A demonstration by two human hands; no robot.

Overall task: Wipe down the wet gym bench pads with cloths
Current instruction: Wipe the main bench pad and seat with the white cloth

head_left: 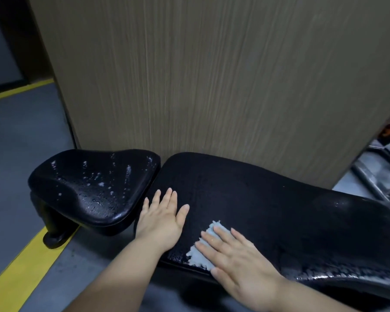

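A long black bench pad (pixel 268 199) runs from the middle to the right, with water beads along its near edge. My right hand (pixel 239 260) presses flat, fingers straight, on a pale grey cloth (pixel 200 253) near the pad's front left corner. My left hand (pixel 162 217) rests flat and bare on the pad's left end. A smaller black seat pad (pixel 88 183) sits to the left, tilted, covered in water drops and streaks.
A tall wood-grain panel (pixel 212 75) stands right behind the bench. The grey floor (pixel 16 154) has yellow lines (pixel 25 266) at left. The bench's foot (pixel 54 235) sits on the yellow line. Metal frame bars (pixel 374 176) lie at the far right.
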